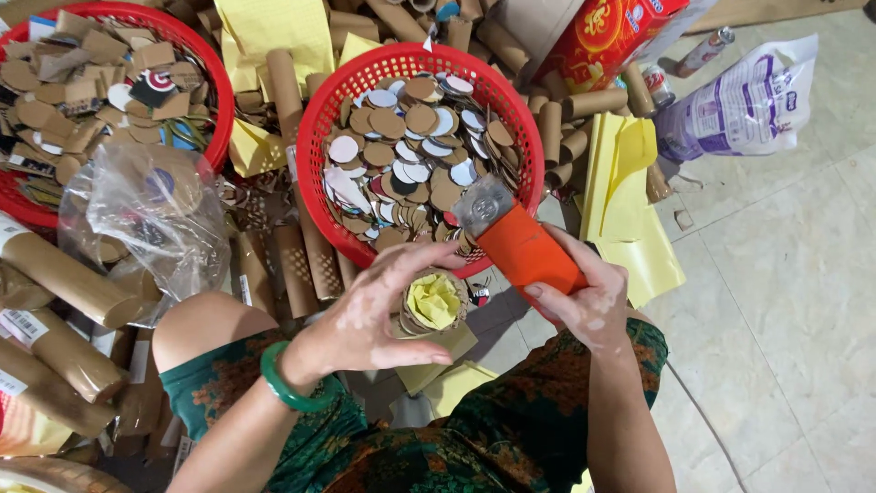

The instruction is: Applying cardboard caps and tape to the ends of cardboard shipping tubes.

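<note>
My left hand (365, 315), with a green bangle at the wrist, grips a short cardboard tube (432, 306) held upright, its open top stuffed with crumpled yellow paper. My right hand (584, 297) holds an orange cylinder (525, 251) with a silvery metal end (484, 208), tilted toward the upper left just beside the tube. Right behind both hands stands a red plastic basket (319, 119) full of round cardboard discs, brown and white.
A second red basket (212, 68) of cardboard scraps sits at the upper left, a clear plastic bag (151, 215) beside it. Long cardboard tubes (64, 278) lie at the left and behind. Yellow paper sheets (630, 219), a red box (607, 41) and a white-purple bag (744, 100) lie on the tiled floor.
</note>
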